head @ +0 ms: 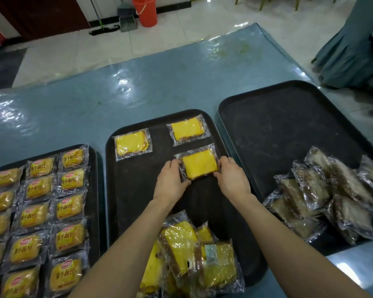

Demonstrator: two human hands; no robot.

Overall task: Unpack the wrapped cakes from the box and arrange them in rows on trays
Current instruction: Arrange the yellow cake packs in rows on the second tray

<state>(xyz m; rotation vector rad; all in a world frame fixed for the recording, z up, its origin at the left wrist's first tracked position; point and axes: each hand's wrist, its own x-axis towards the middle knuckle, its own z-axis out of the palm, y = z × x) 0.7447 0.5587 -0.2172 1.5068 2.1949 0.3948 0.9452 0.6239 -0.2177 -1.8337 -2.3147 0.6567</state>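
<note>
Two bare forearms reach forward over the dark, matte, round-cornered middle tray point(138, 203), where the left hand point(170, 181) and right hand point(233, 179) press in from either side on a square yellow cake in crinkled clear wrap point(199, 164). Each hand's grip is clamped on an edge of that packet, fingers curled at its corners, palms down and wrists level. The packet lies flat on the tray's far right part, just nearer than a second wrapped yellow cake point(188, 131); a third point(132, 145) lies toward the tray's far left corner. At the tray's near edge, between the forearms, sits a loose heap of yellow wrapped cakes point(194, 254). To the tray's left, a similar dark tray point(94, 168) carries neat rows of glossy yellow buns in printed wrappers point(52, 211). To its right, a larger dark tray point(278, 130) bears a pile of brown wrapped cakes point(332, 194). All rest on a blue worktop under shiny clear plastic sheeting point(138, 82).
</note>
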